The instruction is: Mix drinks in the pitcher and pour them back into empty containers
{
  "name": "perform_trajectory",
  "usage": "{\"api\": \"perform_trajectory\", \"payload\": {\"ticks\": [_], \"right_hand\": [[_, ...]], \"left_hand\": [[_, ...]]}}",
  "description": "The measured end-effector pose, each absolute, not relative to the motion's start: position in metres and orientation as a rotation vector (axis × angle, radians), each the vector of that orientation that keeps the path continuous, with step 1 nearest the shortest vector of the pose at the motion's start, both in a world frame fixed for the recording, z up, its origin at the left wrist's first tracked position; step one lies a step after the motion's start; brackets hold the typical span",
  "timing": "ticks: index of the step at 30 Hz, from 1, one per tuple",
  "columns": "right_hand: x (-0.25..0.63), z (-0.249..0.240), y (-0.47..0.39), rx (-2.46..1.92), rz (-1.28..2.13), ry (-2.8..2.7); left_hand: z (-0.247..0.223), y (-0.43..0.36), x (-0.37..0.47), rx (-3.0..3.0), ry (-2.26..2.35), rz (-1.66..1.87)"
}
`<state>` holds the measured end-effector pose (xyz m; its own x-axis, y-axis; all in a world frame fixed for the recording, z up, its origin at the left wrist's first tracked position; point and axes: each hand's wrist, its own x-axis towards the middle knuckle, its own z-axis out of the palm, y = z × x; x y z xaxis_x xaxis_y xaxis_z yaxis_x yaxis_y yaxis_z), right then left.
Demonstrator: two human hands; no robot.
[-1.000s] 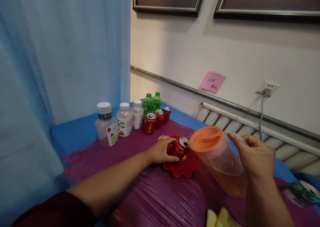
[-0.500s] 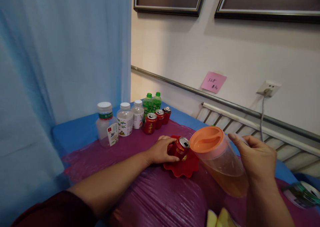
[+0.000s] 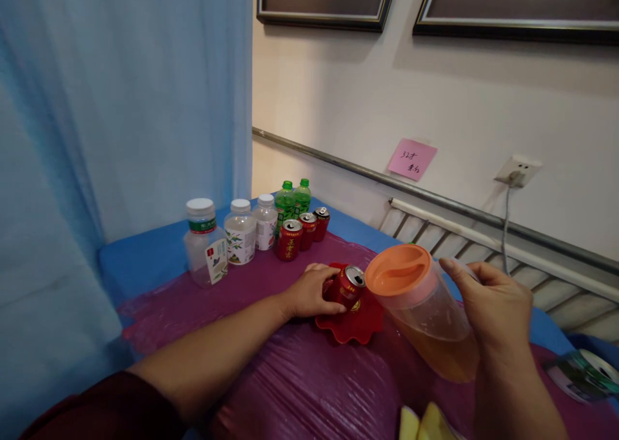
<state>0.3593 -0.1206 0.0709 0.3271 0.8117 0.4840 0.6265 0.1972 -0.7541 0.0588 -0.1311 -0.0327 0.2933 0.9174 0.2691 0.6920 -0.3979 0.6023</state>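
Observation:
My left hand [image 3: 312, 293] is wrapped round a red drink can [image 3: 349, 290], which tilts to the right with its opened top showing. Under the can lies a red tray with a wavy edge [image 3: 352, 327]. My right hand [image 3: 498, 298] grips a clear plastic pitcher [image 3: 435, 333] on its right side; the fingers behind are partly hidden. The pitcher has an orange lid [image 3: 401, 269] and leans left, with amber liquid low inside. Its lid's edge is right beside the can's top. Whether any liquid passes between them I cannot tell.
Several red cans [image 3: 290, 240] stand behind, with green bottles [image 3: 285, 201] and white-capped clear bottles [image 3: 240, 233] nearby. Purple plastic sheeting [image 3: 309, 375] covers the blue table. Yellow pieces [image 3: 430, 424] lie at the front, and a green-labelled container [image 3: 583, 374] sits far right. A radiator [image 3: 435, 233] runs along the wall.
Almost nothing differs. Everything sits a touch further left in the picture; both hands, the can and the pitcher keep the same positions relative to each other.

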Motion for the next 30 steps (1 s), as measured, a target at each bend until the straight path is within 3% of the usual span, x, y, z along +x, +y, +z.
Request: {"api": "perform_trajectory", "payload": {"ticks": [30], "right_hand": [[0.3569, 0.0705, -0.1215, -1.498, 0.220, -1.366]], "left_hand": [[-0.0299, -0.1315, 0.0602, 2.173, 1.442, 0.854]]}}
